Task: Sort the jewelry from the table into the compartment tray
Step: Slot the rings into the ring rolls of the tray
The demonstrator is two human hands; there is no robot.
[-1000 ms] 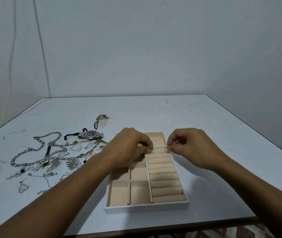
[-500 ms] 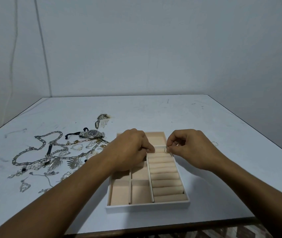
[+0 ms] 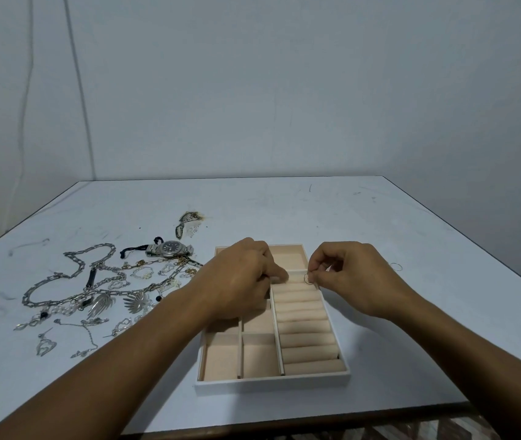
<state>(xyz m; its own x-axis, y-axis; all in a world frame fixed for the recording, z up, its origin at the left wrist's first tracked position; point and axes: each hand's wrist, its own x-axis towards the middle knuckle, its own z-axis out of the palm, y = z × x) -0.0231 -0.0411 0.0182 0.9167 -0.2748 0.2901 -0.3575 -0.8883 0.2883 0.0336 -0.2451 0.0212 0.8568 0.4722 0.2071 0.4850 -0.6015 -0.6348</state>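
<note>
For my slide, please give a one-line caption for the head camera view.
Right hand holds a thin ring over the compartment tray; left hand rests on its ring rolls.

Both forearms bare; hands apparently without rings.

No text, label, brand or number can be read anywhere, not even on the watch dial
</note>
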